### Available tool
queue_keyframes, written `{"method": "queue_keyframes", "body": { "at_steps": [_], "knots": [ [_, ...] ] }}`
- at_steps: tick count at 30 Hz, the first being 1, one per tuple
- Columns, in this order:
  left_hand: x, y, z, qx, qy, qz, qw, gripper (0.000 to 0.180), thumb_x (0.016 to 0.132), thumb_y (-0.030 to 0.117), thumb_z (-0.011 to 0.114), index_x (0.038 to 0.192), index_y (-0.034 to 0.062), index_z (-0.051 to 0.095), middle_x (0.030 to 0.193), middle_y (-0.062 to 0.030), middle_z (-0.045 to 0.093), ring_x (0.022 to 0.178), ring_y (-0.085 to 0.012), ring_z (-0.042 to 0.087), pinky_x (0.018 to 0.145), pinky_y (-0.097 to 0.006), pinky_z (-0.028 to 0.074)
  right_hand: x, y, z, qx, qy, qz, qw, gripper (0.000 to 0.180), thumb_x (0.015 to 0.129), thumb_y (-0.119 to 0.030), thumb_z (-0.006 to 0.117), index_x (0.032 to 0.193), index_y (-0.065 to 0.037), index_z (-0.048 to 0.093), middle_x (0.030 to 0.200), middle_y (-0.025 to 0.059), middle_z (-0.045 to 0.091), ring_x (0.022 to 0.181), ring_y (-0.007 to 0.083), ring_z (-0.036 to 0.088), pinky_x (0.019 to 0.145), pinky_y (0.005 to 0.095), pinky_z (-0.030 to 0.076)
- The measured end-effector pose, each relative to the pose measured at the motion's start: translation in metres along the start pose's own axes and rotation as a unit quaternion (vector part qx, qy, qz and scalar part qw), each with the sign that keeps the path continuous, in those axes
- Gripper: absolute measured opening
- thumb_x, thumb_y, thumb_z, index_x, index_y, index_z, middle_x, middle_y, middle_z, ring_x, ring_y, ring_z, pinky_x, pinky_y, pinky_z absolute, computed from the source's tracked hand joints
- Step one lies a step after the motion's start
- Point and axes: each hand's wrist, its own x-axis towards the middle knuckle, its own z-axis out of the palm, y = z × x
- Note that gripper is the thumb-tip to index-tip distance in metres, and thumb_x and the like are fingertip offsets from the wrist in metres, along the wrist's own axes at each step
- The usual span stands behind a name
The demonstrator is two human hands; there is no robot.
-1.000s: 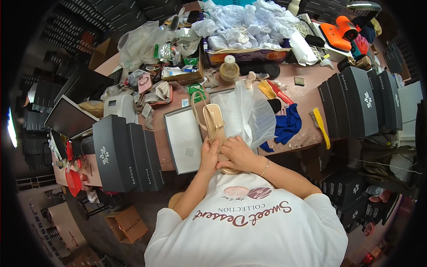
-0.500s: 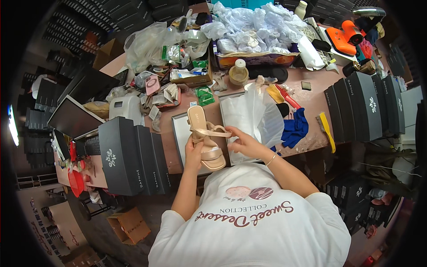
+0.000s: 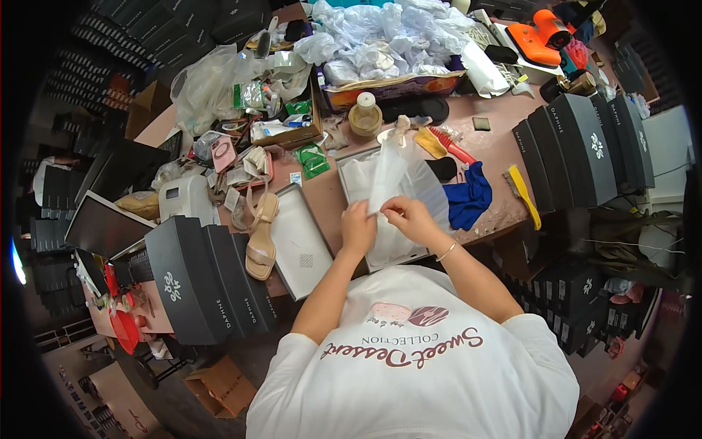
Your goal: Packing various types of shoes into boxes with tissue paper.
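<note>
Both my hands are over an open shoebox (image 3: pixel 345 174) lined with white tissue paper. My left hand (image 3: pixel 359 228) is closed on a raised, narrow fold of the tissue paper (image 3: pixel 387 178). Beside it, my right hand (image 3: pixel 411 219) pinches the same sheet near its lower end. To the left, a beige strappy sandal (image 3: pixel 261 245) rests between the shoebox lid (image 3: pixel 297 245) and a row of dark shoeboxes, with nobody holding it. The lid lies with its pale inside facing up. Whether anything lies under the paper in the box is hidden.
Dark shoeboxes (image 3: pixel 189 282) stand at the left, and more dark boxes (image 3: pixel 578 150) at the right. Around the right side lie a yellow brush (image 3: pixel 522 196), a blue cloth (image 3: pixel 472 197) and a red-handled brush (image 3: pixel 455 146). A glue bottle (image 3: pixel 365 115) stands behind the shoebox.
The sandal has left my hands and now lies at the left, by the lid. Both hands have moved onto the tissue paper and lifted part of it into a fold.
</note>
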Motion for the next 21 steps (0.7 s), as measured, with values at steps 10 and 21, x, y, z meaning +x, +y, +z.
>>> {"method": "queue_keyframes", "body": {
  "at_steps": [10,21],
  "knots": [
    [-0.086,-0.043,-0.047,-0.503,-0.202,-0.431,0.721,0.034,0.096,0.03,0.051,0.09,-0.0014,0.061,0.076,-0.0047,0.062,0.065,-0.0125,0.057,0.061,-0.025,0.048,0.015,-0.018,0.055,-0.173,-0.019,-0.181,0.968,0.044,0.085,-0.012,0.058,0.127,-0.002,0.049,0.124,0.0191,0.052,0.109,0.0298,0.054,0.095,0.038,0.043],
    [-0.007,-0.018,-0.037,0.174,-0.058,0.093,0.979,0.026,0.083,0.021,0.063,0.105,0.008,0.062,0.124,-0.0148,0.048,0.121,-0.0305,0.042,0.107,-0.052,0.024,-0.007,0.009,0.047,-0.067,-0.065,0.005,0.996,0.025,0.079,-0.011,0.061,0.101,-0.002,0.063,0.098,0.0169,0.064,0.08,0.0327,0.062,0.076,0.0378,0.05]
  ]
}}
